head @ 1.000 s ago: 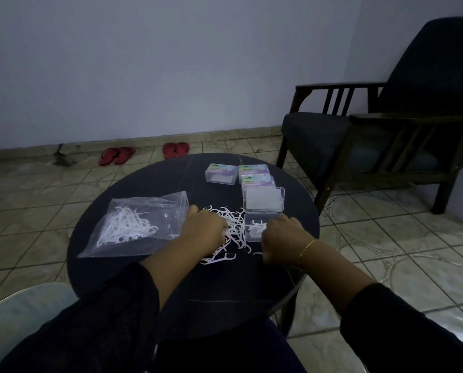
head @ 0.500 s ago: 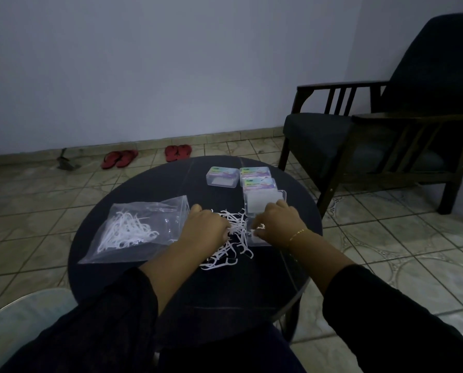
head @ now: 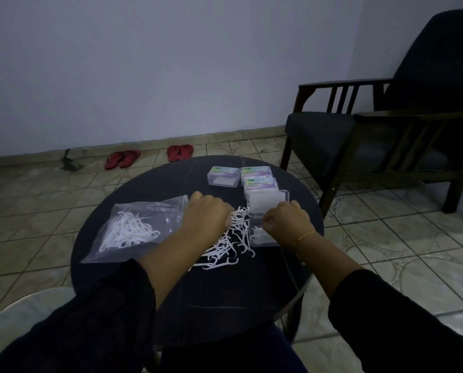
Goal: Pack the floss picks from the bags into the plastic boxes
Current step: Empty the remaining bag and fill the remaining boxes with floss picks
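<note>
White plastic floss picks [head: 229, 242] lie tangled between the curled left hand [head: 206, 215], whose grasp I cannot tell, and the right hand [head: 285, 220] pinching picks over the open clear plastic box [head: 262, 238], so hooked neighbours could drag out.

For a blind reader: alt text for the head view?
Two hands work a loose pile of floss picks on a round dark table: left hand on the pile, right hand over an open plastic box.
</note>
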